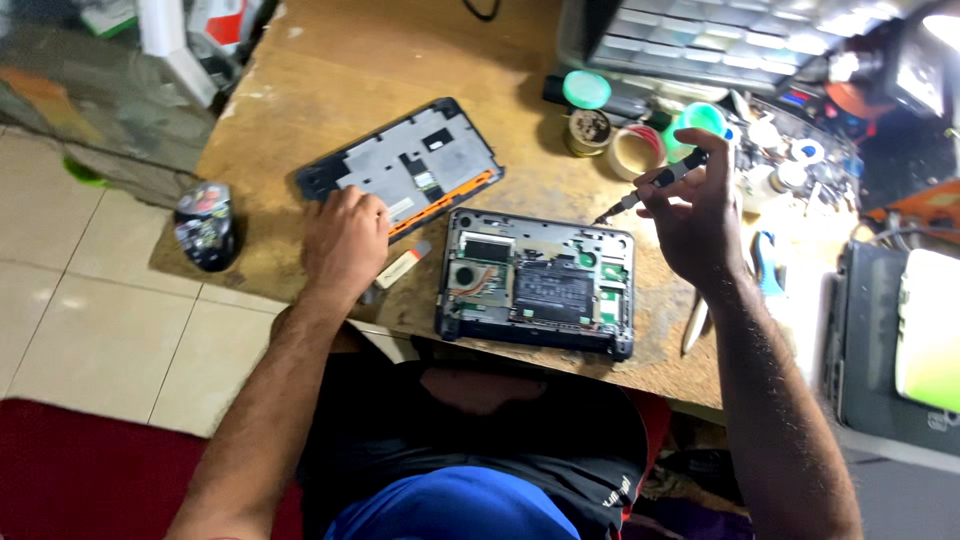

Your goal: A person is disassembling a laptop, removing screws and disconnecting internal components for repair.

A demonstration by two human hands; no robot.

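Left hand point(345, 240) rests fingers down on the removed laptop panel point(405, 165), flat on the wooden workbench point(320, 70); grip unclear. Centre: opened laptop base point(537, 282), board exposed, at the bench's near edge. Right hand point(700, 215) pinches a screwdriver point(652, 185) above it, tip down-left. Disassembly step; lowering the tip onto a screw calls for careful aim.
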